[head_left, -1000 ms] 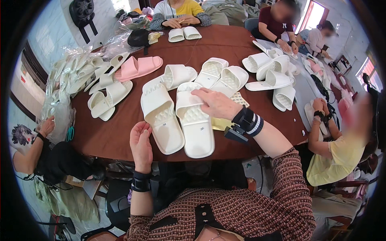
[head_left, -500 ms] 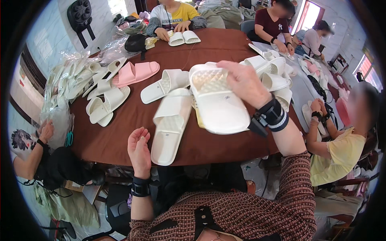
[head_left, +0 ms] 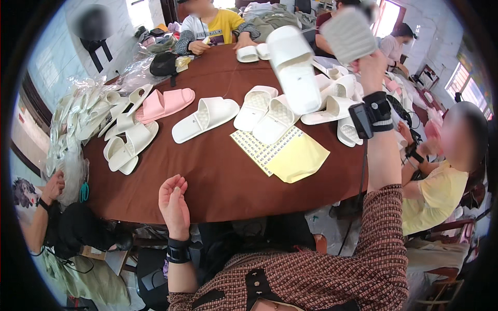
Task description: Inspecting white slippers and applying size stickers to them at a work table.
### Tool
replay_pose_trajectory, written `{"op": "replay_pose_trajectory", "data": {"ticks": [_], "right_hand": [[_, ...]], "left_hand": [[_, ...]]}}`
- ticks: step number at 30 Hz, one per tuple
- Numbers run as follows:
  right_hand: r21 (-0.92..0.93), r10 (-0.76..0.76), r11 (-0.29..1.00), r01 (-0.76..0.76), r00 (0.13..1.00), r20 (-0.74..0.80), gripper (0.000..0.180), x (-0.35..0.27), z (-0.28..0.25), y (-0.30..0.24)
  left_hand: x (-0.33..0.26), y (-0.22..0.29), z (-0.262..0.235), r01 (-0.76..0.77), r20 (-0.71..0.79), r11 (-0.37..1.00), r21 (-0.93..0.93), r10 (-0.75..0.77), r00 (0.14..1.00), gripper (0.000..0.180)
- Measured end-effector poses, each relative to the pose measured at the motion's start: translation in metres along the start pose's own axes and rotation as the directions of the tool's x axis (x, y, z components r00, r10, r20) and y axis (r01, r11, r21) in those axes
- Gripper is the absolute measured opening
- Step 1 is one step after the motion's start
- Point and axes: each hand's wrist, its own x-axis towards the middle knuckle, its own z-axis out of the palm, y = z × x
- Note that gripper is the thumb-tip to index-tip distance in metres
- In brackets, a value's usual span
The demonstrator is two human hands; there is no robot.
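On the table (head_left: pixel 218 179), the label sheet (head_left: pixel 298 158) lay centrally, a slipper pair (head_left: pixel 278 124) at its far edge. The slipper heap (head_left: pixel 338 110) lay right, the plastic bag (head_left: pixel 66 147) left.

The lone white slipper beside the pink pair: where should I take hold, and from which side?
Probably grip the slipper by its heel, coming from the near side with the left hand, thumb on top. The heel points left and slightly toward the wearer, bare above, while the strap arches over the other end. That hand looks empty and is nearer.
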Motion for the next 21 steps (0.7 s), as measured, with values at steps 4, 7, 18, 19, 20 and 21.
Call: {"op": "replay_pose_trajectory", "data": {"ticks": [4, 7, 18, 19, 20, 21], "right_hand": [[0.052, 0.004, 0.999, 0.000, 0.997, -0.077, 0.041, 0.003, -0.026, 0.039], [-0.200, -0.028, 0.979, 0.042, 0.997, 0.074, 0.050, -0.010, -0.033, 0.076], [-0.359, -0.055, 0.917, 0.174, 0.946, 0.318, 0.045, -0.041, -0.015, 0.108], [-0.230, 0.099, 0.973, -0.024, 0.942, 0.320, 0.045, -0.048, -0.005, 0.096], [-0.099, 0.242, 0.970, -0.222, 0.910, 0.335, 0.044, -0.053, 0.001, 0.081], [-0.110, 0.254, 0.967, -0.231, 0.913, 0.319, 0.044, -0.055, 0.002, 0.072]], "left_hand": [[-0.001, -0.002, 0.002, -0.013, 0.028, 1.000, 0.027, 0.012, 1.000, 0.026], [-0.002, 0.001, 0.004, -0.018, 0.039, 0.998, 0.058, 0.015, 0.999, 0.026], [0.001, -0.002, -0.001, -0.006, 0.076, 0.992, 0.126, -0.004, 0.997, 0.023], [0.000, -0.002, -0.003, -0.015, 0.069, 0.990, 0.137, 0.005, 0.998, 0.023], [-0.001, -0.001, -0.001, -0.017, 0.051, 0.986, 0.167, 0.008, 0.999, 0.023], [-0.002, -0.001, 0.002, -0.004, 0.066, 0.986, 0.168, -0.007, 0.998, 0.023]]}}
